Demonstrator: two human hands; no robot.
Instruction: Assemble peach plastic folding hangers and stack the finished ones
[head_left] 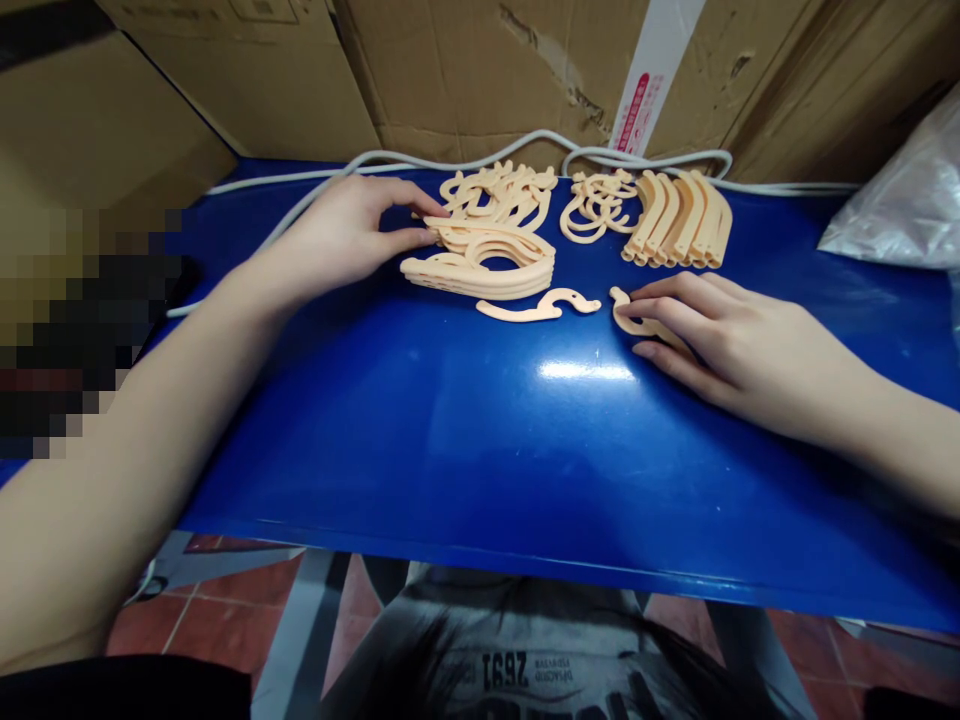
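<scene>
Flat on the blue counter [450, 430], between the hands: a loose hook [536, 308], long axis left-right, nearer the right hand [720, 340], fingers extended, pressing down a second hook [626, 318]. Left hand [345, 235] pinching the hook stack [480, 268] at its left end.

My feed shows a glossy blue tabletop [450, 440] with a flat stack [487, 265] of peach plastic hooks at 12 o'clock, a loose heap [502, 190] behind it and an on-edge row [682, 230] at 1 o'clock. A single hook [536, 308] lies just this side of the stack, beside another hook [626, 318] (partly covered). A white cable [300, 195] runs along the far edge, and a clear bag [900, 200] lies at 2 o'clock.
</scene>
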